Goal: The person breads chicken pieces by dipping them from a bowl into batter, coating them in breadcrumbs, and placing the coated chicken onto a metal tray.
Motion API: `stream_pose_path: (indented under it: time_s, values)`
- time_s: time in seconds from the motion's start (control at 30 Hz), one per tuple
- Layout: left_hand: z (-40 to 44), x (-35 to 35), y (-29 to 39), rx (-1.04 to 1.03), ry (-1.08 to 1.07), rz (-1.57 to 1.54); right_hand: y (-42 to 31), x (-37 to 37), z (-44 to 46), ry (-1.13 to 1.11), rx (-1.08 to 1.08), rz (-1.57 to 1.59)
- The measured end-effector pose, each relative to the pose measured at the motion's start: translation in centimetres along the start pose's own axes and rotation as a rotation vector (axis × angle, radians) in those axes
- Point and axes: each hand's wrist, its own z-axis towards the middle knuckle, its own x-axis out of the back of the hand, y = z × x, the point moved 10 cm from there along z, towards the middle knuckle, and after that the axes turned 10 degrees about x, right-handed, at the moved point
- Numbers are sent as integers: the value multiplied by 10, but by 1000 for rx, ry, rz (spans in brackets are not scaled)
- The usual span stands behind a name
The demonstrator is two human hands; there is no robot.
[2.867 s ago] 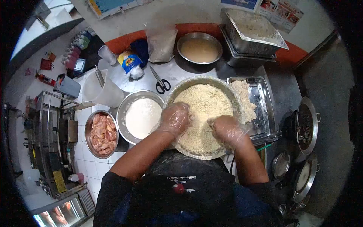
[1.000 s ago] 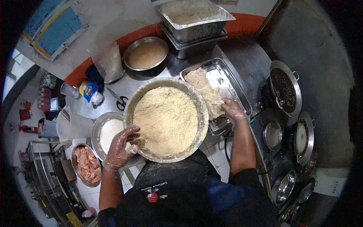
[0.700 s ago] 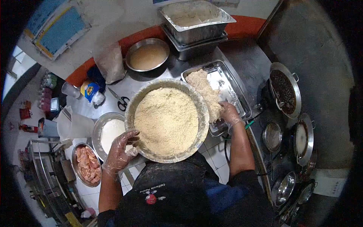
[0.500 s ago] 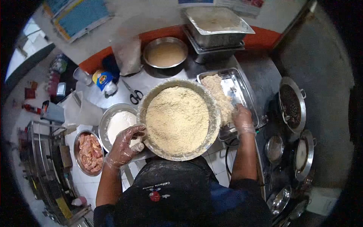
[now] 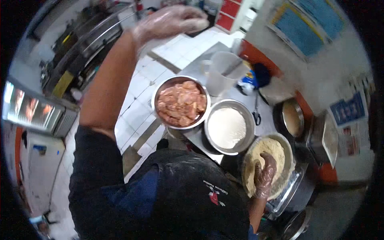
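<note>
My left hand [image 5: 172, 22], in a clear plastic glove, is raised high at the upper left, away from the table. Its fingers stretch to the right, a little blurred, and nothing shows in them. My right hand [image 5: 265, 176], also gloved, is over the large bowl of pale breading flour [image 5: 276, 150]; its fingers are curved with the thumb apart, and I see nothing held. Left of that bowl stands a steel bowl of white liquid batter [image 5: 227, 127]. Beyond it, nearest my left arm, is a bowl of raw meat pieces [image 5: 182, 103].
A translucent pitcher [image 5: 224, 71] stands behind the batter. Scissors [image 5: 257, 117] lie beside a blue-and-yellow packet [image 5: 249, 80]. A pan of tan liquid [image 5: 293, 118] and a metal tray [image 5: 289, 192] are at the right. White floor tiles show at the left.
The view has swung left. My left hand has risen from beside the batter bowl to high at the left. My right hand has moved from the tray to over the flour bowl.
</note>
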Motion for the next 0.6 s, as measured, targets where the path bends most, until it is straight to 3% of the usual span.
stream_pose_path:
  time_s: [0.13,0.2,0.33,0.53,0.6]
  values:
    - [16,48,-58,41,-28,311,-78,-65,82,-101,118,277]
    - [18,52,-86,53,-63,381,-127,-92,119,-172,263,162]
    - [27,64,-129,50,-94,394,-202,-136,179,-282,180,244]
    - [58,62,-156,0,-143,337,-220,-166,202,-365,153,146]
    - [81,61,-146,-52,-129,346,-214,-180,198,-348,150,-44]
